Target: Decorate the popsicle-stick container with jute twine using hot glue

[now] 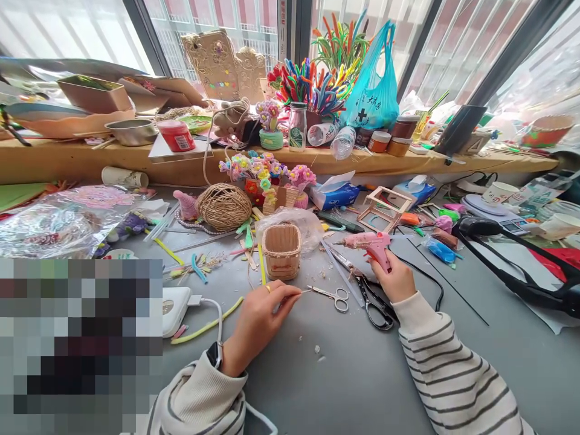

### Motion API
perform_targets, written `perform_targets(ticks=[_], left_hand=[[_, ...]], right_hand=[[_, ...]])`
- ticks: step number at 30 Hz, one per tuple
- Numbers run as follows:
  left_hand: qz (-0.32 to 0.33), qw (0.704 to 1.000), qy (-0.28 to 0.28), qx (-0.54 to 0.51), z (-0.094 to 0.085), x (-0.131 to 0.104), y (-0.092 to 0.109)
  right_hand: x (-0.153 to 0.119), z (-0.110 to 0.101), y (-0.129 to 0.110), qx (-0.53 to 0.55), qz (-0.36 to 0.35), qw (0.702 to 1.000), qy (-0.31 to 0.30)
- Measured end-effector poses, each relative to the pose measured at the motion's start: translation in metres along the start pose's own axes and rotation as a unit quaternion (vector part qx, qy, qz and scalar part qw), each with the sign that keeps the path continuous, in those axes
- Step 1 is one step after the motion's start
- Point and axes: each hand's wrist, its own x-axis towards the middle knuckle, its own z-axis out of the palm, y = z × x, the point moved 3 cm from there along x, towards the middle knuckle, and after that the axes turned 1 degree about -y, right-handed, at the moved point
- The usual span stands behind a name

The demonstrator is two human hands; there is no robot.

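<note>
My right hand [393, 277] is wrapped round the handle of a pink glue gun [369, 243], whose nozzle points left above a pair of scissors. Thumb and fingertips of my left hand [263, 317] are pinched together on something thin and pale, too small to name. Just beyond that hand stands a small square wooden basket [281, 254], upright, with a reddish mark on its front. Small silver scissors [333, 296] lie between my hands. Larger black-handled scissors [374, 302] rest on the grey table beneath and left of my right hand.
Behind the basket are a ball of twine [224, 206], clear plastic and yarn flowers [263, 169]. A white power bank [174, 311] with a cable sits left of my left hand. Black straps [512, 260] lie at the right. Jars and a blue bag [374, 90] line the ledge.
</note>
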Motion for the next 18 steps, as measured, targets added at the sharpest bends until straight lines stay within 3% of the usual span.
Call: perform_targets(ticks=[8, 13, 18], left_hand=[[0.114, 0.988, 0.019, 0.105, -0.002, 0.016, 0.002], [0.104, 0.988, 0.024, 0.108, 0.001, 0.013, -0.005], [0.079, 0.989, 0.018, 0.123, 0.001, 0.011, -0.01]], right_hand=[[-0.002, -0.005, -0.013, 0.001, -0.023, 1.0, 0.013], [-0.008, -0.007, -0.019, -0.022, -0.009, 0.998, 0.06], [-0.009, -0.006, -0.024, -0.03, -0.018, 0.997, 0.07]])
